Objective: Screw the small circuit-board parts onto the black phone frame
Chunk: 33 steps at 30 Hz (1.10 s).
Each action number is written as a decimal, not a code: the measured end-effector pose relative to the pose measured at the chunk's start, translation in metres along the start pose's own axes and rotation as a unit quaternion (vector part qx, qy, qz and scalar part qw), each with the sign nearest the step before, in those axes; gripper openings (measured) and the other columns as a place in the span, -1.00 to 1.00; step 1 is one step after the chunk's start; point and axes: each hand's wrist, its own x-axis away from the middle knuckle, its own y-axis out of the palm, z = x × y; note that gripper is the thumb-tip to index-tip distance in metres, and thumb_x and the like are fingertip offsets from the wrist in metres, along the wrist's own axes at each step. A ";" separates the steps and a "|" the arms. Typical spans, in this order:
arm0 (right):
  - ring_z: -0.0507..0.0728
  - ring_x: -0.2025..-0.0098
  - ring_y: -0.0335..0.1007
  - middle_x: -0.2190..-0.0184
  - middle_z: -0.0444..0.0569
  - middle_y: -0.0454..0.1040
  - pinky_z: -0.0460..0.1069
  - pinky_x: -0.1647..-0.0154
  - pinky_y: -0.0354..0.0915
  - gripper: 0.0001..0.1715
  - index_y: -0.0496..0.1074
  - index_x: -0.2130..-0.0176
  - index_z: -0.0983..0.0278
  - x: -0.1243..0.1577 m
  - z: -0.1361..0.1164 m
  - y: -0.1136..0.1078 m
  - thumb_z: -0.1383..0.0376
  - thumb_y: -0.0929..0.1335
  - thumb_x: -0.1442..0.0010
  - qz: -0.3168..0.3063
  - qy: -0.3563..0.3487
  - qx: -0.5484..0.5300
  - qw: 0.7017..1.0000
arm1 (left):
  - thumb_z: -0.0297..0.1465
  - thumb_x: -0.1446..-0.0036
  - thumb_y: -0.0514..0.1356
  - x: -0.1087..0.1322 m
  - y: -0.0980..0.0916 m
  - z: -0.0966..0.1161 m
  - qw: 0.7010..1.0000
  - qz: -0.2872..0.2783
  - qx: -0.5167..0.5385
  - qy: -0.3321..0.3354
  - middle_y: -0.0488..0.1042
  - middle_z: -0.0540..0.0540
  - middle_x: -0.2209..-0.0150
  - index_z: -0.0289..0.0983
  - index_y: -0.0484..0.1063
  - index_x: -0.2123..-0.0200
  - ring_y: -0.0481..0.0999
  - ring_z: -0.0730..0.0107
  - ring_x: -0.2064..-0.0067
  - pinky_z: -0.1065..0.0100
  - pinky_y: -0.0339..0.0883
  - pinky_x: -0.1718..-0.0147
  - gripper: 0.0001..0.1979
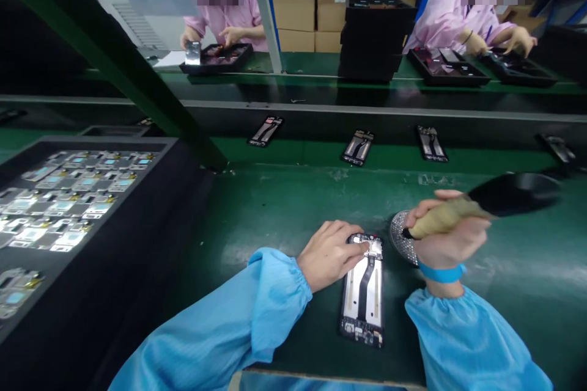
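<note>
In front of me on the green bench lies an opened phone (362, 293), its inside facing up, with a black ribbon cable down the middle and boards at both ends. My left hand (331, 252) grips its upper left edge, one finger resting on the top board. My right hand (447, 238) is closed around an electric screwdriver (458, 215) with a yellowish wrapped grip and a dark body, blurred at its far end. Its tip points left, over a round silver dish (400, 238) with a studded surface, partly hidden by that hand. A blue band circles my right wrist.
A dark tray (158, 153) of several phone boards (64, 201) stands at left, beside a slanting green post (137, 79). Opened phones (358, 148) lie along a green strip beyond the bench. Across it, people in pink handle black trays (447, 67) near stacked black trays (371, 40).
</note>
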 end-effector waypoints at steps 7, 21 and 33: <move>0.14 0.67 0.30 0.57 -0.16 0.39 0.06 0.65 0.28 -0.21 0.43 0.06 0.20 0.014 0.002 0.010 -0.42 0.25 -0.31 -0.038 0.022 -0.015 0.999 | -0.23 -0.55 0.18 -0.001 0.003 0.000 1.000 -0.005 0.018 -0.025 0.56 -0.16 -0.24 -0.09 0.65 -0.14 0.50 0.09 -0.19 0.08 0.34 -0.14 -0.72; 0.10 0.67 0.31 0.58 -0.21 0.36 0.00 0.65 0.28 -0.16 0.38 0.13 0.21 0.023 0.012 0.014 -0.48 0.28 -0.23 -0.081 0.041 -0.008 0.996 | -0.24 -0.52 0.23 0.000 0.008 0.000 1.000 0.023 0.006 -0.009 0.58 -0.12 -0.20 -0.12 0.66 -0.09 0.50 0.11 -0.16 0.09 0.35 -0.09 -0.76; 0.12 0.70 0.26 0.61 -0.16 0.36 0.02 0.69 0.22 -0.25 0.45 0.19 0.20 0.001 0.005 -0.002 -0.40 0.28 -0.29 0.020 0.004 0.010 1.000 | -0.24 -0.52 0.22 -0.004 0.011 0.006 1.000 0.027 0.006 -0.011 0.59 -0.15 -0.16 -0.14 0.65 -0.06 0.52 0.09 -0.12 0.08 0.41 -0.05 -0.77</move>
